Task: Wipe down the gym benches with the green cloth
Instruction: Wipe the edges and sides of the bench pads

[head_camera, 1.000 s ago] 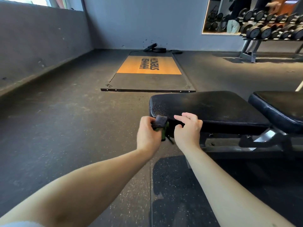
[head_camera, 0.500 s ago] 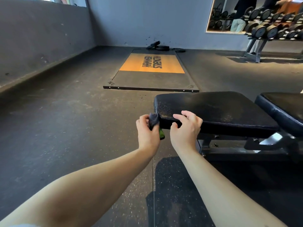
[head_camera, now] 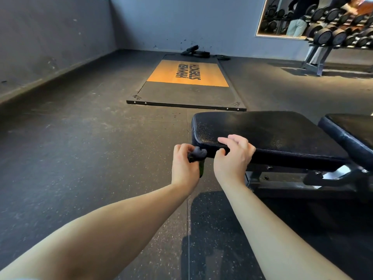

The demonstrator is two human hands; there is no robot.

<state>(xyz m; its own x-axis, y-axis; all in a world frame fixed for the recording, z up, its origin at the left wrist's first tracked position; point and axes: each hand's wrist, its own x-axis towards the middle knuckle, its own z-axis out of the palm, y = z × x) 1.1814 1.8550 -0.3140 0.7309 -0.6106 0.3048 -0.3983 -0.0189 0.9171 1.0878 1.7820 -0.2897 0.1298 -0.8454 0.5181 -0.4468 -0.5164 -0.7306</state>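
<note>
Since a moment ago, the green cloth (head_camera: 197, 155) has come in tight to the near left corner of the seat pad (head_camera: 272, 134). Now it touches that corner. Before, it hung a bit off it.

My left hand (head_camera: 184, 164) holds the cloth in a bunch, with my fingers curled round it. The top of the bunch looks gray and a bit of green pokes out below. My right hand (head_camera: 232, 158) sits just beside it on the front edge of the pad. Its fingers curl over the top and the thumb presses the side, so it pinches the edge.

I think this means the wiping is about to start. The black top of the pad has lots of tiny specks on it, so it does not look wiped yet. The second pad (head_camera: 353, 130), off to the right, looks untouched too. So most of the job is still to do.

Past the bench is the dark floor (head_camera: 80, 158). Farther away lies an orange and gray lifting mat (head_camera: 187, 77), and round weights (head_camera: 333, 35) sit on a rack by the wall.
</note>
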